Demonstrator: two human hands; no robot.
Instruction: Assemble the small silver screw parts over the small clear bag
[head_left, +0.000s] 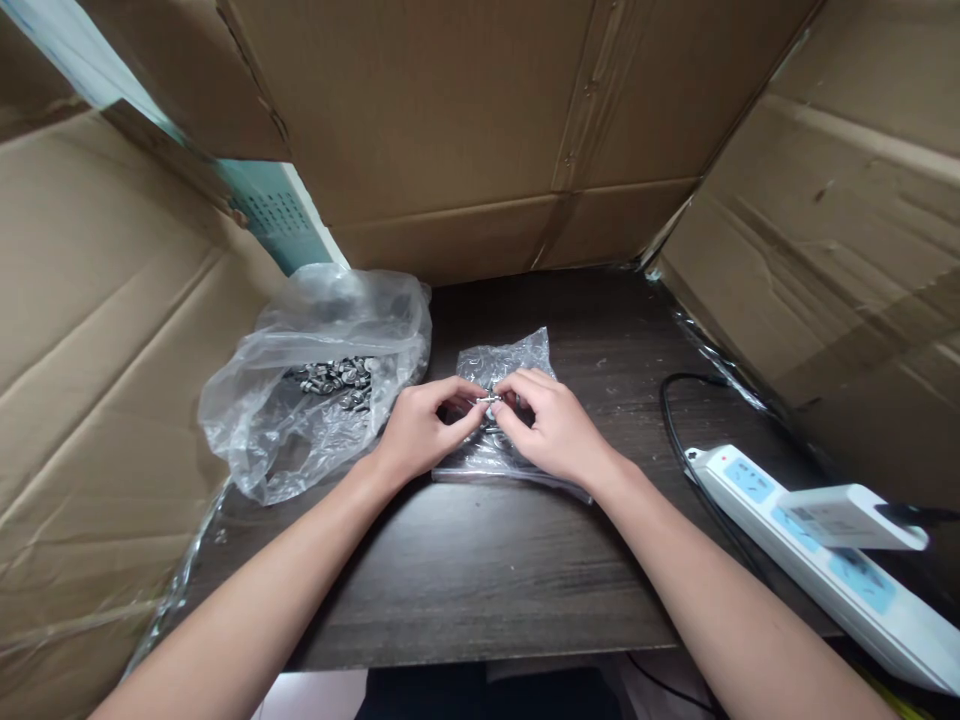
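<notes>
Between my fingertips is a small, shiny metal fastener [488,399], perhaps a screw or bolt; its exact kind is too small to tell. My left hand [426,425] pinches its left end with thumb and forefinger. At the other end, my right hand [551,420] pinches it the same way. Both hands are just above a small clear plastic bag [517,354], which lies flat on the dark table. To the left, a larger clear plastic bag [259,400] lies with its mouth open, and many small metal parts [341,380] show inside it.
Cardboard walls [450,120] enclose the dark wooden table [480,570] at the back and both sides. On the right lies a white power strip [795,560] with a white adapter [855,515] plugged in. A black cable [667,420] curves beside it.
</notes>
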